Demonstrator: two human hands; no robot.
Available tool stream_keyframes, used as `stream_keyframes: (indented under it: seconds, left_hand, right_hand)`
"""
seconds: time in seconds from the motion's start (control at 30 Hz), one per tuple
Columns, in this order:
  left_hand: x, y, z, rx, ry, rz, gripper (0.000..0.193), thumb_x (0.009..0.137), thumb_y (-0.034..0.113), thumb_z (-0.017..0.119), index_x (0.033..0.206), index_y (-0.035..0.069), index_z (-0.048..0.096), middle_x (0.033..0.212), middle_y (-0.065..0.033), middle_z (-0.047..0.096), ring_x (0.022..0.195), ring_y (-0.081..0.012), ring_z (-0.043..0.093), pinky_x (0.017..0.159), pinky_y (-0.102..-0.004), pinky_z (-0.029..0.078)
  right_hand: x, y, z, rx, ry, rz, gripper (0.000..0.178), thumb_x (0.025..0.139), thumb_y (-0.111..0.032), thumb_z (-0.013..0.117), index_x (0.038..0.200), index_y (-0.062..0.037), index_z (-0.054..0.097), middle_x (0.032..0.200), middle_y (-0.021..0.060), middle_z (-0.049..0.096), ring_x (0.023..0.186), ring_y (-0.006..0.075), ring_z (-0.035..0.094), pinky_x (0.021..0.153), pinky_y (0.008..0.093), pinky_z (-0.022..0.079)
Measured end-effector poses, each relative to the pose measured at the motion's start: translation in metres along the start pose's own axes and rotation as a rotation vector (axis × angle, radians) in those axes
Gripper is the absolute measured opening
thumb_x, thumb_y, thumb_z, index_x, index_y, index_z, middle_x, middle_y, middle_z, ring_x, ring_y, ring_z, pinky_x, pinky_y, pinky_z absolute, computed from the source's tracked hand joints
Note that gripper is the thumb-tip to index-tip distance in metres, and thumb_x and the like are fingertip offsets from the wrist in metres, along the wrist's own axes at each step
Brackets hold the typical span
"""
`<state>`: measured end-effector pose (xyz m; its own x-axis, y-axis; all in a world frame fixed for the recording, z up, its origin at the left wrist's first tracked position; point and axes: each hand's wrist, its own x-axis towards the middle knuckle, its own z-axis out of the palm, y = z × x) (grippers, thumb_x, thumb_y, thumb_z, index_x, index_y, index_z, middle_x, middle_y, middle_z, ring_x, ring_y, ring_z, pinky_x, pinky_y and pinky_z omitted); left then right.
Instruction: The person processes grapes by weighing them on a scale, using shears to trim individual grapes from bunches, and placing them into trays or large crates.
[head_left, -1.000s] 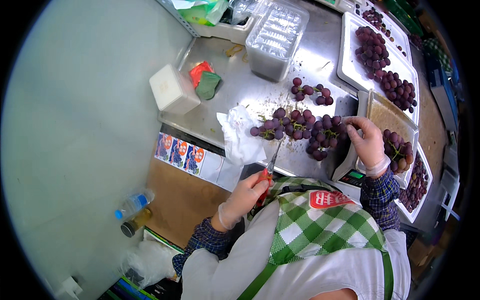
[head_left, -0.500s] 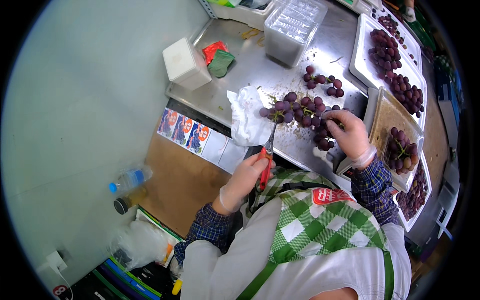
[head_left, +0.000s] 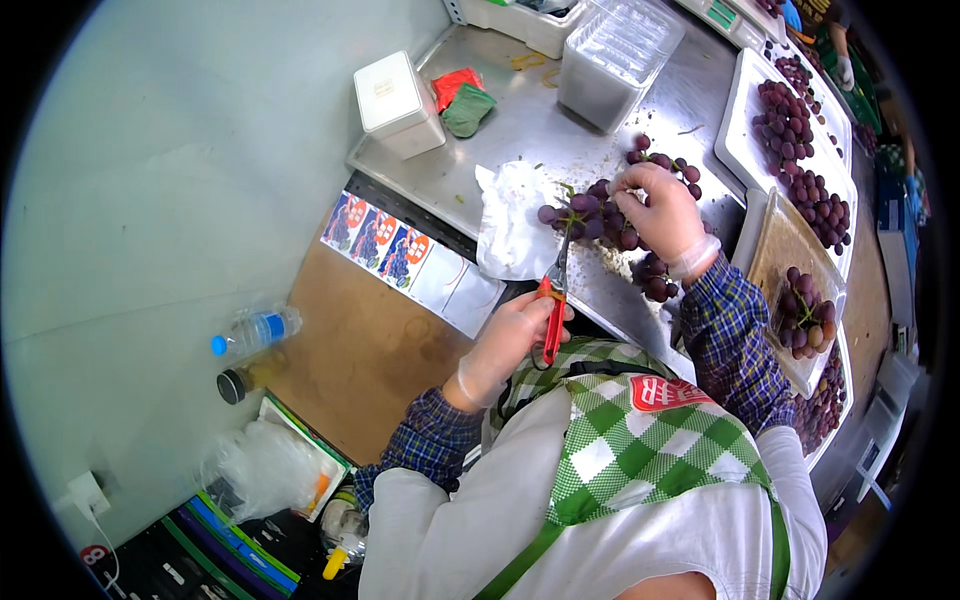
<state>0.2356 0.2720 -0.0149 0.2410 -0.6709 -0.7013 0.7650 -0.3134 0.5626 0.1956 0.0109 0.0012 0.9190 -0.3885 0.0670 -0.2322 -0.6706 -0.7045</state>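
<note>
A smooth, shiny metal desk point(head_left: 525, 120), flecked with crumbs, stretches beneath a bunch of round, dusky purple grapes point(head_left: 582, 216). At two o'clock from that bunch, a matte white foam tray point(head_left: 738, 120) with a raised rim carries more clusters. At four o'clock, a shallow metal pan point(head_left: 782, 245), dulled with brownish smears, holds a smaller bunch point(head_left: 806, 313). Glossy clear plastic containers point(head_left: 620, 65) stand stacked at twelve o'clock, and a smooth, squarish white box point(head_left: 400, 105) stands at ten. Just beside the grapes at nine o'clock lies soft, wrinkled white paper point(head_left: 510, 225).

Both hands wear thin see-through gloves. The right hand point(head_left: 658, 212) comes over from three o'clock, wrist bent, fingers curled against the grapes; whether they pinch anything cannot be told. The left hand point(head_left: 518, 335), at seven o'clock, wraps the red-handled snips point(head_left: 555, 325), whose slim metal blades point up at the bunch.
</note>
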Motion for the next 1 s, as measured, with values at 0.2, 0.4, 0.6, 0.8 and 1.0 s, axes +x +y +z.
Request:
stream_keyframes:
  seconds: [0.2, 0.4, 0.6, 0.8, 1.0]
  left_hand:
    - [0.003, 0.001, 0.002, 0.011, -0.001, 0.002, 0.038, 0.099, 0.026, 0.046, 0.12, -0.004, 0.053, 0.106, -0.0113, 0.066, 0.084, -0.0192, 0.066, 0.074, -0.029, 0.052]
    - [0.002, -0.009, -0.005, -0.026, -0.022, -0.031, 0.036, 0.099, 0.025, 0.046, 0.12, -0.003, 0.053, 0.105, -0.0111, 0.066, 0.084, -0.0194, 0.066, 0.074, -0.0292, 0.052]
    - [0.001, -0.009, -0.002, -0.086, -0.041, -0.027, 0.033, 0.099, 0.026, 0.045, 0.117, -0.001, 0.055, 0.104, -0.0104, 0.065, 0.082, -0.0183, 0.065, 0.071, -0.028, 0.052]
    - [-0.003, -0.008, 0.002, -0.077, -0.041, -0.029, 0.036, 0.101, 0.027, 0.043, 0.119, -0.002, 0.053, 0.107, -0.0114, 0.063, 0.085, -0.0201, 0.064, 0.074, -0.0313, 0.053]
    - [-0.006, -0.008, 0.01, -0.393, -0.145, -0.018, 0.043, 0.101, 0.033, 0.036, 0.123, -0.001, 0.052, 0.111, -0.0114, 0.063, 0.094, -0.0241, 0.062, 0.081, -0.0353, 0.052]
  right_hand:
    - [0.025, 0.006, 0.011, -0.011, -0.065, 0.024, 0.013, 0.082, -0.013, 0.065, 0.091, -0.0044, 0.069, 0.093, 0.0143, 0.067, 0.089, 0.0327, 0.064, 0.08, 0.0382, 0.05]
    - [0.028, 0.005, 0.013, -0.067, -0.068, 0.015, 0.015, 0.082, -0.009, 0.066, 0.096, -0.0029, 0.07, 0.092, 0.0121, 0.069, 0.085, 0.0271, 0.067, 0.08, 0.0334, 0.051]
    - [0.032, 0.009, 0.001, 0.032, 0.011, 0.174, 0.016, 0.086, -0.013, 0.065, 0.099, -0.0038, 0.07, 0.088, 0.007, 0.069, 0.078, 0.0156, 0.063, 0.075, 0.0284, 0.05]
    - [0.026, 0.017, -0.01, 0.056, 0.02, 0.289, 0.019, 0.086, -0.017, 0.065, 0.101, -0.0069, 0.07, 0.092, 0.0109, 0.071, 0.085, 0.0224, 0.068, 0.08, 0.0312, 0.052]
    - [0.02, 0.017, -0.005, 0.061, 0.045, 0.216, 0.02, 0.085, -0.019, 0.065, 0.099, -0.0056, 0.071, 0.092, 0.012, 0.071, 0.085, 0.0247, 0.068, 0.079, 0.0326, 0.052]
